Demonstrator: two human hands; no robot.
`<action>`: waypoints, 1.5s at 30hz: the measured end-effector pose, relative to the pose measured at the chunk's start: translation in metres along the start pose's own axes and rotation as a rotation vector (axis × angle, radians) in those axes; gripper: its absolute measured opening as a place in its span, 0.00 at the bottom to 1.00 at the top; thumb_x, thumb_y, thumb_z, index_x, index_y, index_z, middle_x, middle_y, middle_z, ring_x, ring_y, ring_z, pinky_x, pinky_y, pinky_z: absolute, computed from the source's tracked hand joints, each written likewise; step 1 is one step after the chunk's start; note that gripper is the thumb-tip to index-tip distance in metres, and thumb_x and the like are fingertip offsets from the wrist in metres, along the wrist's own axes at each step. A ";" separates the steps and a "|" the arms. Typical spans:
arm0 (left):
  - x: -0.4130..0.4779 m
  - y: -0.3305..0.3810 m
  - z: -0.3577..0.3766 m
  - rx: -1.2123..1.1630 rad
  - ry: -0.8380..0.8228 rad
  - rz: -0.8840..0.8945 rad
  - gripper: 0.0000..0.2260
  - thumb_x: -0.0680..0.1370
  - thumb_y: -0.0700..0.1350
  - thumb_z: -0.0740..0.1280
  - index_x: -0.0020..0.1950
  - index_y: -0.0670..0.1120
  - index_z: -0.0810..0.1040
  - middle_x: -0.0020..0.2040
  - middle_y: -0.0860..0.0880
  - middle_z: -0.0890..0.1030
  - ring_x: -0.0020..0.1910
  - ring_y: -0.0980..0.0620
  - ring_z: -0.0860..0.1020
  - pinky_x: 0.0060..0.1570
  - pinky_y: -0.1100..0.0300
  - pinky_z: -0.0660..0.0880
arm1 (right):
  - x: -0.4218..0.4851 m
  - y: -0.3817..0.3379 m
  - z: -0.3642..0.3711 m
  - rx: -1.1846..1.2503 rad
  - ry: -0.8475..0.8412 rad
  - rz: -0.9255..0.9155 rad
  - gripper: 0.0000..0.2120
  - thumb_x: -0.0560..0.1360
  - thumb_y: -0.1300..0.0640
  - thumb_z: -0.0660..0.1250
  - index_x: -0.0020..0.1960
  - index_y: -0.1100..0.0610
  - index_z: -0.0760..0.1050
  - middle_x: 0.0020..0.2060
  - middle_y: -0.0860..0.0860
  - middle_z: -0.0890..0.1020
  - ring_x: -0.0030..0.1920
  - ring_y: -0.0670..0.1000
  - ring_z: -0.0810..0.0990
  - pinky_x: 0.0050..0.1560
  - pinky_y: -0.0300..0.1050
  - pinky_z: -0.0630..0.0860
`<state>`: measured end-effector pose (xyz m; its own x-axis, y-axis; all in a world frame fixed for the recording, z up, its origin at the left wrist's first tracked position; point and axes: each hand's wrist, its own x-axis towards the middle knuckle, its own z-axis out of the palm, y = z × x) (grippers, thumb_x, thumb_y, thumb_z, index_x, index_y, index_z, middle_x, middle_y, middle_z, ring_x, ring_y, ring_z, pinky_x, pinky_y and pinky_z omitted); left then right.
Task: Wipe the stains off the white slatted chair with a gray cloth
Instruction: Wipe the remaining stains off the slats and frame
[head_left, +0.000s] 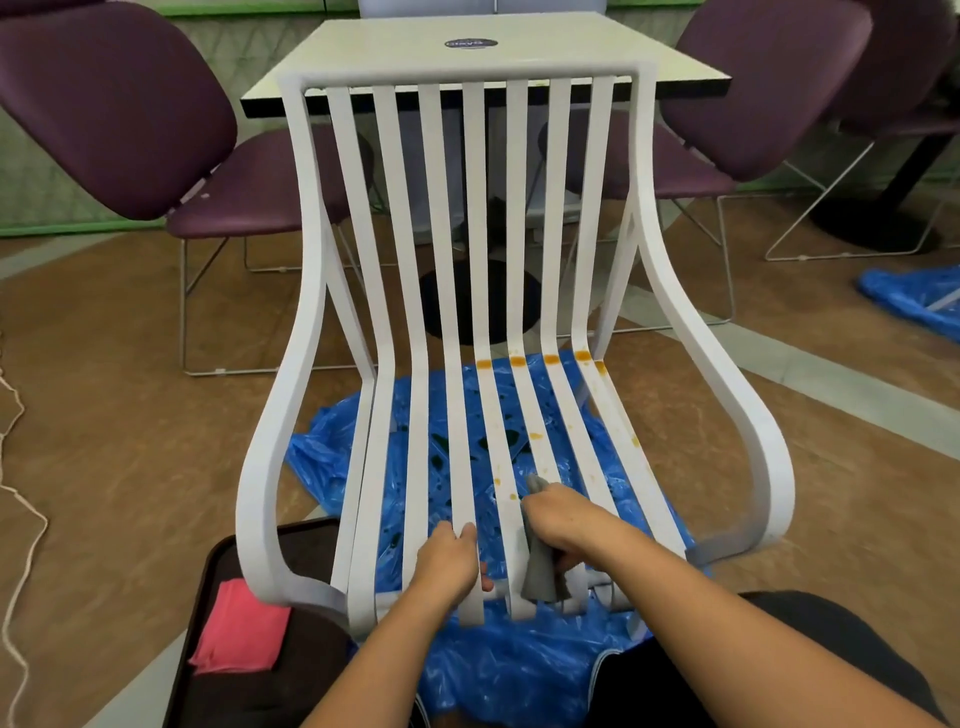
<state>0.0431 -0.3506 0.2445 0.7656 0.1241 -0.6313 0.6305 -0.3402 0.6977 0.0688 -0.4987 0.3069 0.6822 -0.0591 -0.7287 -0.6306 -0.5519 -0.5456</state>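
Observation:
The white slatted chair stands right in front of me, its seat slats running toward my knees. Orange stains form a row across the right slats where seat meets back, and smaller orange drips dot the seat slats. My right hand is shut on the gray cloth, pressing it on a right-centre seat slat; one end of the cloth hangs down between the slats. My left hand grips a middle seat slat near the front edge.
A blue plastic sheet lies on the floor under the chair. A dark tray with a pink cloth sits at lower left. Purple chairs flank a white table behind. More blue plastic lies at the right.

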 end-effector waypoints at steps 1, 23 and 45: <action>0.000 0.000 0.000 -0.068 -0.004 -0.011 0.09 0.85 0.47 0.55 0.57 0.43 0.72 0.51 0.38 0.80 0.36 0.46 0.81 0.41 0.49 0.83 | 0.002 -0.001 0.004 0.029 -0.007 0.005 0.12 0.81 0.57 0.52 0.62 0.49 0.64 0.50 0.53 0.75 0.48 0.57 0.78 0.50 0.54 0.81; 0.011 -0.004 -0.012 0.554 0.012 0.140 0.08 0.85 0.44 0.56 0.58 0.42 0.71 0.50 0.46 0.72 0.45 0.50 0.73 0.44 0.58 0.68 | 0.019 0.007 0.063 0.017 0.091 -0.079 0.25 0.82 0.59 0.52 0.78 0.63 0.55 0.49 0.55 0.75 0.42 0.50 0.74 0.37 0.41 0.70; 0.028 -0.009 -0.023 0.506 0.022 0.227 0.06 0.83 0.46 0.64 0.55 0.44 0.74 0.51 0.47 0.78 0.47 0.50 0.79 0.47 0.56 0.78 | 0.082 -0.008 0.074 0.065 0.373 -0.115 0.14 0.86 0.50 0.46 0.59 0.57 0.65 0.45 0.52 0.76 0.45 0.53 0.76 0.45 0.49 0.71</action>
<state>0.0615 -0.3229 0.2281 0.8809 0.0135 -0.4732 0.3138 -0.7651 0.5623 0.1022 -0.4380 0.2213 0.8298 -0.3049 -0.4674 -0.5563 -0.5192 -0.6489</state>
